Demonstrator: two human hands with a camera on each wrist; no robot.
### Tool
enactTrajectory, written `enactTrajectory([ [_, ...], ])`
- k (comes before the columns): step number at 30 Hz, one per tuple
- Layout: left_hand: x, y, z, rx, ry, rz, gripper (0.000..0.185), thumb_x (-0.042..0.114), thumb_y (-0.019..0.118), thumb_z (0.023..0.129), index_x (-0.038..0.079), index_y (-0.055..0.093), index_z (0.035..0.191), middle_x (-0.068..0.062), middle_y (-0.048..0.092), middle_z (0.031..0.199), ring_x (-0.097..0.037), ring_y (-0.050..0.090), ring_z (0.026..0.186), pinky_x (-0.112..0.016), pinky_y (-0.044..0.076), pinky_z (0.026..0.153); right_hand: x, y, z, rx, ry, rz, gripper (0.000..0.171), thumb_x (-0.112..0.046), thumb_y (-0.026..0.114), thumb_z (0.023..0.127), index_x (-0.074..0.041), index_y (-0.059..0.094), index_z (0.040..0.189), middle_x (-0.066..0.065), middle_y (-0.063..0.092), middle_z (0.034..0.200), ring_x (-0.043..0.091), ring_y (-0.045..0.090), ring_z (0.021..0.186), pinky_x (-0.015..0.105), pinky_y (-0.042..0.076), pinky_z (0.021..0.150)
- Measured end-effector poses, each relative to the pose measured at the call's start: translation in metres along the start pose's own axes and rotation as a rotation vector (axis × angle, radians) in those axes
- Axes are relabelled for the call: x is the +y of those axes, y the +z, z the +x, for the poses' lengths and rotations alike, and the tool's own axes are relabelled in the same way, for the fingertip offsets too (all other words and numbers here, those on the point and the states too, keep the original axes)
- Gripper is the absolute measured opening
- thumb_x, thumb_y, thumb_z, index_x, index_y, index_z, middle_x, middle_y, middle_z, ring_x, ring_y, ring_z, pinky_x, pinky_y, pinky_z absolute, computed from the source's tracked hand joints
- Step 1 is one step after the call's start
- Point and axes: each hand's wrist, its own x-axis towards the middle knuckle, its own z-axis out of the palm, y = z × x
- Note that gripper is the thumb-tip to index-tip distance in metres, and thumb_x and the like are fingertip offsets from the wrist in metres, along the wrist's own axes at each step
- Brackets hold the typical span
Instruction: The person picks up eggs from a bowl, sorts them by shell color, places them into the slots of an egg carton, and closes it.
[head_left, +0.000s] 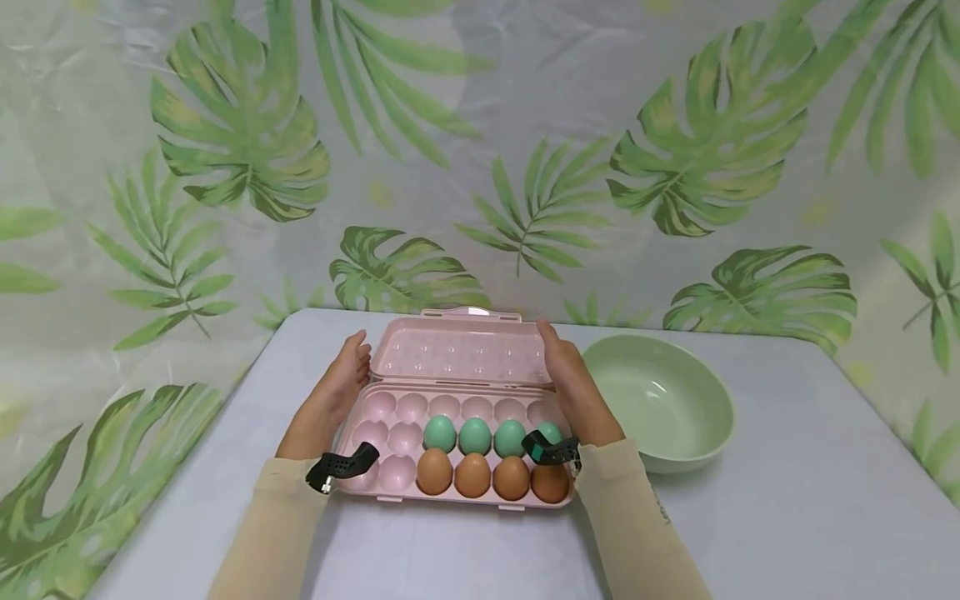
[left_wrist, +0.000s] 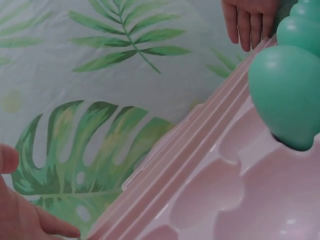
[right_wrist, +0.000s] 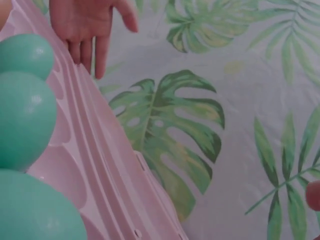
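A pink egg carton (head_left: pixel 405 400) lies on the table with its lid (head_left: pixel 461 350) folded back away from the person. Several green eggs (head_left: pixel 475 437) fill the right part of its middle row. Several brown eggs (head_left: pixel 472 476) sit in the row nearest the person; the back row's cups and the left ones hold nothing. At the lid's left end is my left hand (head_left: pixel 347 375), its straight fingers (right_wrist: pixel 101 55) shown in the right wrist view. My right hand (head_left: pixel 576 385) is by the lid's right end, fingers straight (left_wrist: pixel 243 27), overlapping the carton's edge in the head view.
A light green bowl (head_left: pixel 705 400) stands just right of the carton, close to the right forearm. The table (head_left: pixel 795 500) has a white cover. A leaf-patterned cloth (head_left: pixel 555 100) hangs behind it. Each wrist wears a small black camera (head_left: pixel 551 450).
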Motion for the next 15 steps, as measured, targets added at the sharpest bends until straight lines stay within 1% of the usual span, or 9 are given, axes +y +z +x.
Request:
enactTrajectory([
  [3,-0.0020,0.0018,0.0010,0.024,-0.026,-0.033,0.079,0.046,0.020,0.100,-0.007,-0.010,0.150,-0.028,-0.012,0.156,-0.034,-0.008,0.146,-0.040,0.000,0.118,-0.0015,0.0016,0.0012,0.010,0.019,-0.033,0.083,-0.057,0.035,0.097,0.005,0.021,0.150,0.020,0.020,0.156,0.035,0.019,0.143,0.048,0.015,0.116],
  [6,-0.0030,0.0036,0.0020,0.040,-0.041,-0.048,0.079,0.047,0.021,0.099,-0.007,-0.008,0.150,-0.030,-0.005,0.156,-0.036,0.000,0.146,-0.040,0.006,0.118,-0.0013,0.0021,0.0009,0.000,0.025,-0.042,0.083,-0.057,0.037,0.097,0.005,0.021,0.150,0.020,0.021,0.155,0.035,0.022,0.141,0.049,0.018,0.115],
  [10,-0.0035,0.0047,0.0031,0.047,-0.045,-0.050,0.076,0.045,0.019,0.100,-0.007,-0.005,0.150,-0.032,0.005,0.155,-0.037,0.011,0.144,-0.041,0.012,0.118,0.0000,0.0018,0.0005,-0.001,0.021,-0.044,0.081,-0.056,0.038,0.097,0.005,0.024,0.148,0.020,0.024,0.154,0.035,0.025,0.140,0.048,0.019,0.115],
  [12,-0.0033,0.0044,0.0038,0.047,-0.040,-0.049,0.075,0.044,0.018,0.101,-0.008,-0.004,0.150,-0.032,0.008,0.155,-0.037,0.013,0.144,-0.041,0.012,0.118,0.0003,0.0016,0.0008,-0.005,0.015,-0.041,0.079,-0.055,0.038,0.097,0.006,0.027,0.147,0.020,0.025,0.154,0.035,0.026,0.139,0.049,0.019,0.115],
  [15,-0.0027,0.0046,0.0043,0.048,-0.036,-0.051,0.076,0.045,0.019,0.101,-0.008,-0.004,0.150,-0.031,0.008,0.155,-0.037,0.012,0.145,-0.040,0.012,0.118,-0.0007,0.0011,0.0009,-0.006,0.008,-0.031,0.076,-0.053,0.039,0.098,0.005,0.031,0.145,0.020,0.027,0.152,0.036,0.029,0.137,0.048,0.022,0.114],
])
